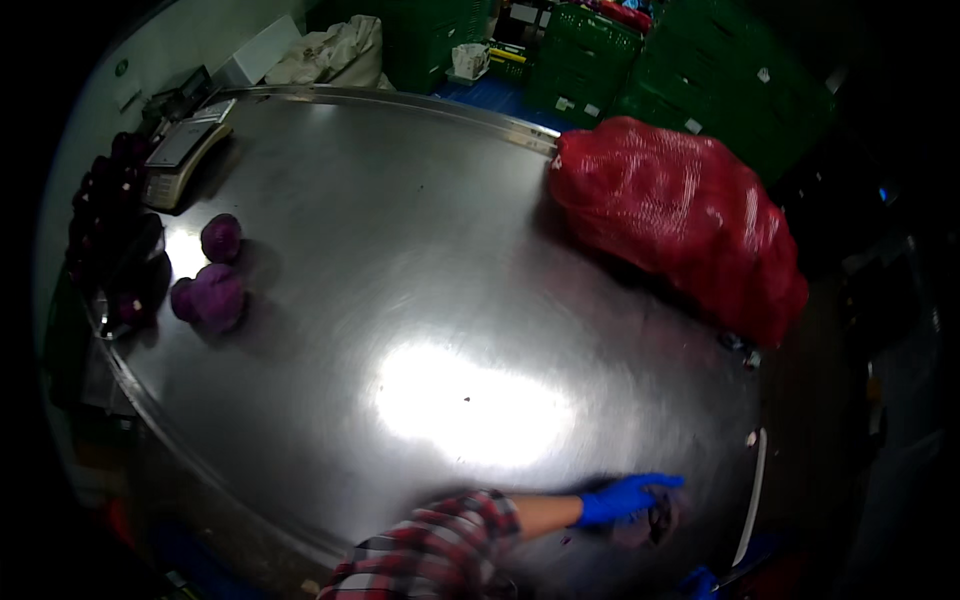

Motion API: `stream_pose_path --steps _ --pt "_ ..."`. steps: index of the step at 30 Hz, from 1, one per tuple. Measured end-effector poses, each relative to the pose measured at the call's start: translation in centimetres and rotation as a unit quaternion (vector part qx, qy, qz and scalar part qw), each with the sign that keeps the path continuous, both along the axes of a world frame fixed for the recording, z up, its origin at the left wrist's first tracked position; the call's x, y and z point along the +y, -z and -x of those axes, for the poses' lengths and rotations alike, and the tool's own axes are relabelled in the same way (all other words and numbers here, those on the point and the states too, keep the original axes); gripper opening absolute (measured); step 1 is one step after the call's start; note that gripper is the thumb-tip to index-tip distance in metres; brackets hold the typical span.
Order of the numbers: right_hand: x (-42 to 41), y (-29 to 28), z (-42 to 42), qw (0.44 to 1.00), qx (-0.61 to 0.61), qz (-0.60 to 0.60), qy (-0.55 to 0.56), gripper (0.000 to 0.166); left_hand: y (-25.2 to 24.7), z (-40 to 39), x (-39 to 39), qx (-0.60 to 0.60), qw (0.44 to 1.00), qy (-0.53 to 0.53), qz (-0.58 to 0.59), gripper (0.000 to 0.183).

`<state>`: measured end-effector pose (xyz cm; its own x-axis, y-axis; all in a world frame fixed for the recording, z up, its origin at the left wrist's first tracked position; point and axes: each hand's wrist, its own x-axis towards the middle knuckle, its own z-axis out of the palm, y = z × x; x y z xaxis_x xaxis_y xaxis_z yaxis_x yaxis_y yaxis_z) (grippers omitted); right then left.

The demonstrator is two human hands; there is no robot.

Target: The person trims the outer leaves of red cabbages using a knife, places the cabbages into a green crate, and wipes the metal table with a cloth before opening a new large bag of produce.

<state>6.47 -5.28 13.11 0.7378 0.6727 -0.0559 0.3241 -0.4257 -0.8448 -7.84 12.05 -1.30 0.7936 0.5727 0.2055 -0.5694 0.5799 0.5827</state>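
Observation:
My left hand (626,501), in a blue glove, reaches out to the right low over the steel table (337,217), with its fingers stretched. Dark purple leaf scraps (660,517) lie just under and beside the fingers, blurred. Only part of my right hand (699,583), also in a blue glove, shows at the bottom edge by the table's right corner. It seems closed around a thin, blade-like tool (742,574), too dark to name surely. At the far left of the table sit several red cabbages (219,296).
A full red mesh sack (675,217) lies along the right edge. A scale (184,157) stands at the back left, near a pile of wrapped purple vegetables (105,202). Green crates (585,67) and a pale sack (337,52) stand beyond the table.

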Motion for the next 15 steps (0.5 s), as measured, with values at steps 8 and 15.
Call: stream_pose_path --steps 8,15 --pt "-2.5 10.0 -10.1 0.983 0.172 -0.058 0.013 0.015 -11.6 32.9 -11.0 0.277 0.865 -0.412 0.068 0.055" --pt "-1.2 10.7 -8.9 0.971 0.22 -0.022 -0.091 0.015 0.1 45.0 -12.9 0.825 0.366 -0.416 -0.106 0.081"
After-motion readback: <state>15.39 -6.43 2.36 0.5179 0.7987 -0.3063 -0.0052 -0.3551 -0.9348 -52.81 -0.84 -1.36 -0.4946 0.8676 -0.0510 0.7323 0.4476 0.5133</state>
